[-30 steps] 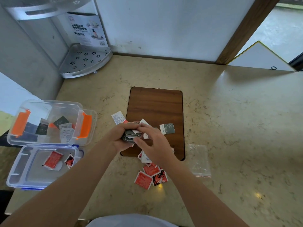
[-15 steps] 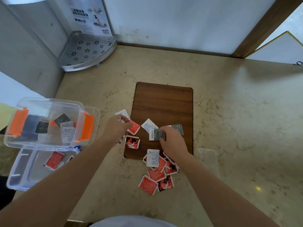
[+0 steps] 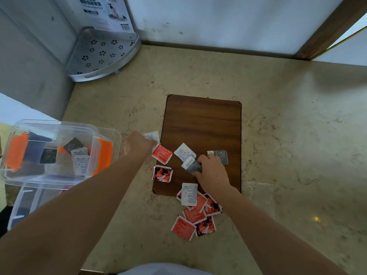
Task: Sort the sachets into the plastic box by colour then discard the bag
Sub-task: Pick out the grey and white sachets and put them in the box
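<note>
My right hand [image 3: 213, 172] rests on the wooden board [image 3: 202, 120] and grips a grey sachet [image 3: 191, 165]; another grey sachet [image 3: 219, 156] lies just behind its fingers. My left hand [image 3: 139, 144] reaches to the board's left edge, fingers closed on the corner of a white sachet [image 3: 153, 135]. The clear plastic box [image 3: 59, 126] with orange clasps stands at the left and holds several dark and white sachets. Red sachets [image 3: 161, 154] lie on the board, and more are piled at its near edge [image 3: 195, 215]. Two white sachets [image 3: 184, 152] lie among them.
The empty clear bag [image 3: 262, 195] lies flat on the stone counter, right of the board. A second clear container [image 3: 23, 207] sits below the box, partly hidden by my left arm. A metal corner shelf [image 3: 103, 54] stands at the back left.
My hands, together over the board on a bundle of grey sachets, have parted. The left went left to the white sachet; the right dropped to the board with a grey one.
</note>
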